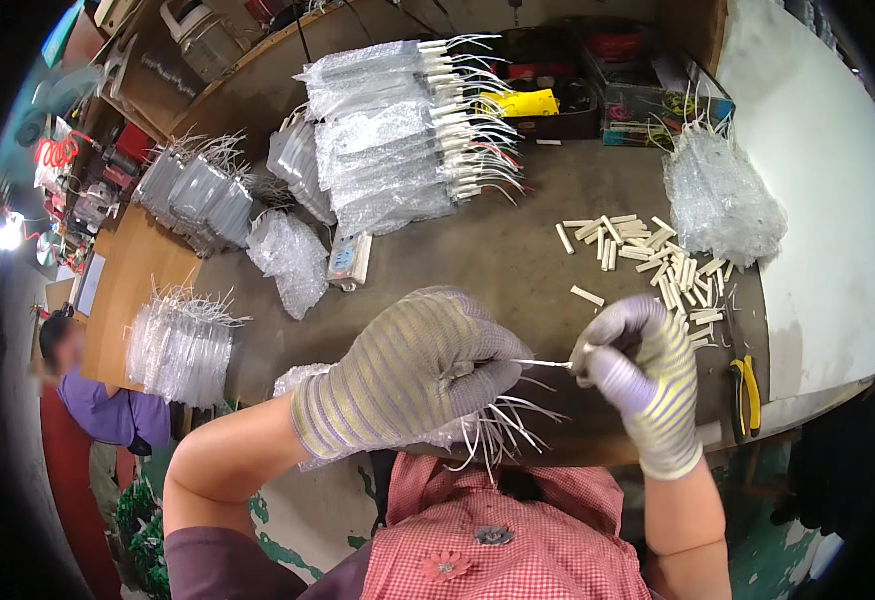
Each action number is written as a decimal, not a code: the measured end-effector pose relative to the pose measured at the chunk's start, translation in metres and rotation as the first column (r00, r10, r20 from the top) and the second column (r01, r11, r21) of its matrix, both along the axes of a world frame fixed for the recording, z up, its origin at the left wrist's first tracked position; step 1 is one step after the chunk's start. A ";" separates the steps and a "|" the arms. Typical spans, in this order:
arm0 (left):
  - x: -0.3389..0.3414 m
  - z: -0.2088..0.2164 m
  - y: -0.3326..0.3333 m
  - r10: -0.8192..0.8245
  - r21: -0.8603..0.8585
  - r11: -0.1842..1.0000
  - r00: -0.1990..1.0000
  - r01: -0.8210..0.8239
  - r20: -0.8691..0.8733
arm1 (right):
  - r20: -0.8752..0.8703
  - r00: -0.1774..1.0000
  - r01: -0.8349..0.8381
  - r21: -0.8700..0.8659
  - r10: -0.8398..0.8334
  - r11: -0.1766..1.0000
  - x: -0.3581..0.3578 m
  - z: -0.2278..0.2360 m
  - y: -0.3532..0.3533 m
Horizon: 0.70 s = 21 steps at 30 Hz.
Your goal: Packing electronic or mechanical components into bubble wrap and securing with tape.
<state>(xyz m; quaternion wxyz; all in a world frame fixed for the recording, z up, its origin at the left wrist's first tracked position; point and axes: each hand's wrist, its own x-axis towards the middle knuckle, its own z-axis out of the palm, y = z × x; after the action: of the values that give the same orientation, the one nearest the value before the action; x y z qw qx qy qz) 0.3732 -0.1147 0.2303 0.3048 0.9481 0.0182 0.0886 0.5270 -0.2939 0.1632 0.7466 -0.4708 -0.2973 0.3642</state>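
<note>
Both my hands wear striped grey-and-yellow knit gloves. A thin white wire [546, 364] runs between them over the near side of the table. My left hand [423, 370] is closed, pinching the wire between thumb and fingers. My right hand [646, 385] is also closed, its thumb and fingertips meeting where the wire's other end goes in. A small pale piece shows at those fingertips, too hidden to name. Beneath my left hand, at the table's front edge, lies a bubble-wrapped bundle with loose white wires [503, 430] fanning out, partly covered by the glove.
Small cream-coloured tubes [648, 250] lie scattered right of centre. Yellow-handled pliers [747, 395] rest at the right edge. Bubble-wrapped bundles [383, 130] with wires stand at the back, more at left [180, 345] and right [723, 190]. A person [108, 400] sits at far left.
</note>
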 end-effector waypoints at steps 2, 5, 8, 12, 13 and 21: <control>0.004 0.003 0.001 -0.015 0.004 1.000 1.000 0.015 -0.016 | 0.075 0.995 0.063 0.010 -0.063 0.998 -0.011 -0.006 -0.003; 0.005 0.001 0.002 -0.036 0.017 0.999 0.999 0.037 -0.017 | 0.168 0.980 0.101 0.025 -0.104 0.995 -0.011 -0.008 -0.002; 0.002 -0.006 0.004 -0.026 0.011 1.000 0.999 0.026 0.027 | 0.292 0.947 0.121 0.074 -0.138 0.990 -0.010 -0.004 -0.001; 0.000 -0.006 0.004 -0.005 -0.013 1.000 0.999 0.006 0.054 | 0.612 0.766 0.160 0.119 -0.199 0.980 -0.010 0.008 0.002; 0.001 -0.001 0.004 0.002 -0.015 1.000 0.999 -0.001 0.055 | 0.720 0.661 0.190 0.108 -0.209 0.976 -0.012 0.011 0.003; -0.053 0.023 0.010 0.294 0.416 0.873 0.955 -0.255 -0.031 | 0.925 0.380 0.129 -0.057 0.004 0.990 -0.005 0.024 0.019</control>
<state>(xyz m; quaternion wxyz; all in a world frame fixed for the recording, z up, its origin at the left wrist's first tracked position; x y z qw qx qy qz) 0.3200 -0.1049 0.2534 0.0834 0.9815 0.1478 0.0885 0.5220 -0.2744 0.1873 0.4390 -0.6481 -0.6216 0.0297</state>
